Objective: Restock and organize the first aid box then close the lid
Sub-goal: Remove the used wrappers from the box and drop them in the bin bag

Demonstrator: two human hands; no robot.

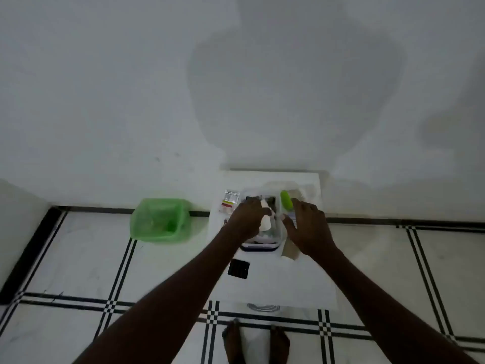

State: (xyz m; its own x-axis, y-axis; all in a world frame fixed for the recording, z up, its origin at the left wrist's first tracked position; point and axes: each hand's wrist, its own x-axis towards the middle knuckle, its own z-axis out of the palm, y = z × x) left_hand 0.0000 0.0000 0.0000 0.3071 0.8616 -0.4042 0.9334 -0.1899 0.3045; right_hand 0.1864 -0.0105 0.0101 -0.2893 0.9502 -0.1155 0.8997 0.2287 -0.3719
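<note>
The first aid box (259, 245), clear with a dark blue base, stands open on a small white table (288, 282) against the wall. My left hand (246, 216) reaches into the box, its fingers closed around a white item (265, 222) inside. My right hand (307, 224) hovers at the box's right rim, fingers spread, holding nothing. A green bottle-like item (286, 199) lies just beyond my right fingertips. A sachet with a red and yellow label (231, 200) lies left of the box. The rest of the box's contents are blurred and partly hidden by my hands.
A green plastic basket (160, 222) sits on the floor to the left of the table. A small black square object (238, 268) lies on the table's near part. A brownish flat piece (290, 250) rests under my right wrist. My bare feet (256, 340) stand on tiled floor.
</note>
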